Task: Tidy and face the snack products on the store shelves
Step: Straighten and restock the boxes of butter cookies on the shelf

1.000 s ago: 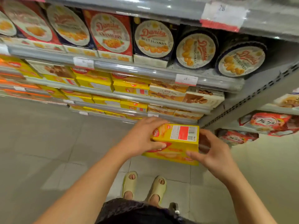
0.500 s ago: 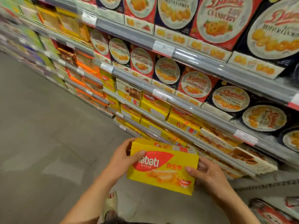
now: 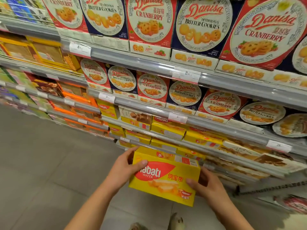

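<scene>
Nabati wafer box (image 3: 164, 175) is now facing front-up toward the camera, flipped from barcode side a second ago, held in the air just in front of the lower wafer shelf (image 3: 166, 145). Left hand (image 3: 123, 165) and right hand (image 3: 205, 185) are both gripping its ends. View is swinging left along the Danisa cookie boxes (image 3: 152, 87); probably seeking its slot.

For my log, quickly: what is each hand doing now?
Left hand: holding the yellow wafer box at its left end.
Right hand: holding the same box.
</scene>
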`<state>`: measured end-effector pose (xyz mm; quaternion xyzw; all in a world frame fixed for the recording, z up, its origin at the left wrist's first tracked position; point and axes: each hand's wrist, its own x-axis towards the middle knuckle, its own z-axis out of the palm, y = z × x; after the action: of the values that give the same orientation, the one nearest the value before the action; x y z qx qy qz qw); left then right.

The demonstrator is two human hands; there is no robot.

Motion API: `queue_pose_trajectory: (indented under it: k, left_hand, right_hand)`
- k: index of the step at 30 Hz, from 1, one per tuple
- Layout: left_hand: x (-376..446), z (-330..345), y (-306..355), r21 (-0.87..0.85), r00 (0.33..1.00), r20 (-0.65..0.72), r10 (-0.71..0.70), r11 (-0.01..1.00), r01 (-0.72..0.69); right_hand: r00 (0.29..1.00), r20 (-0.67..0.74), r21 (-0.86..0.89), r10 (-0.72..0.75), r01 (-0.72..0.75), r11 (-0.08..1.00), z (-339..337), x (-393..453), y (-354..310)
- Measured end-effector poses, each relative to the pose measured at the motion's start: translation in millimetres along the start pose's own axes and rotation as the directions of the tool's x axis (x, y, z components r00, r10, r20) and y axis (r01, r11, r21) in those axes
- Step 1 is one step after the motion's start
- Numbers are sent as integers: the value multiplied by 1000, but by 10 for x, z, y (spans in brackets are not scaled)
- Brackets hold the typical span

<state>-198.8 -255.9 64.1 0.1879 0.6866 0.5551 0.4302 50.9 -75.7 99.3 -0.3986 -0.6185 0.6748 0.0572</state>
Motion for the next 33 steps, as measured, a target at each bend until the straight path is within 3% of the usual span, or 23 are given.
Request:
queue_pose_trajectory:
  k: [7, 11, 16, 20, 22, 25, 27, 30, 33]
  left_hand:
    - [477, 35, 108, 112, 996, 80, -28, 994, 18]
    - [707, -140, 181, 258, 994, -108, -21, 965, 48]
    - [995, -500, 297, 271, 956, -293, -24, 957, 107]
    - [1413, -795, 303, 293, 949, -314, -38, 947, 135]
    - [1698, -941, 305, 312, 952, -302, -60, 937, 158]
    - [2066, -1090, 322, 375, 935, -343, -94, 899, 228]
    - [2274, -1162, 374, 419, 948, -316, -39, 891, 176]
    - [2556, -1257, 458, 479, 964, -258, 65, 875, 69]
    - [2719, -1355, 452, 502, 970, -232, 69, 863, 59]
  right_hand:
    - [996, -85, -156, -12, -2, 988, -257, 507, -192]
    - [993, -103, -326, -53, 17, 945, -303, 836, -275]
    - [987, -57, -445, -152, 111, 889, -377, 1081, -363]
    - [979, -99, -471, -177, 110, 875, -365, 1145, -402]
    - [982, -143, -513, -122, 32, 858, -328, 1213, -376]
    - [974, -220, -402, -50, -43, 915, -215, 1185, -379]
    - [958, -281, -411, -61, -63, 909, -87, 1094, -412]
    - [867, -490, -402, -93, -130, 907, 69, 1001, -366]
    - [789, -611, -341, -69, -184, 922, 261, 1000, -337]
